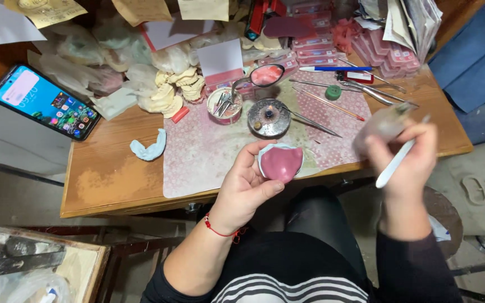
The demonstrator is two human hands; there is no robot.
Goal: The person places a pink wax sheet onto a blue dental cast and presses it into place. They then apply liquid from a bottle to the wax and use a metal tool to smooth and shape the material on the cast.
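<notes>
Lit smartphone screen (pixel 45 101) at table's left edge; pink flat packs (pixel 316 42), probably wax, stacked top centre.

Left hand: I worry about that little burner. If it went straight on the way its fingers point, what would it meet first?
Likely yes: the left hand, holding a pink wax denture base, points up-right across the patterned mat. The round metal spirit burner lies first in that line, though depth is unclear.
</notes>
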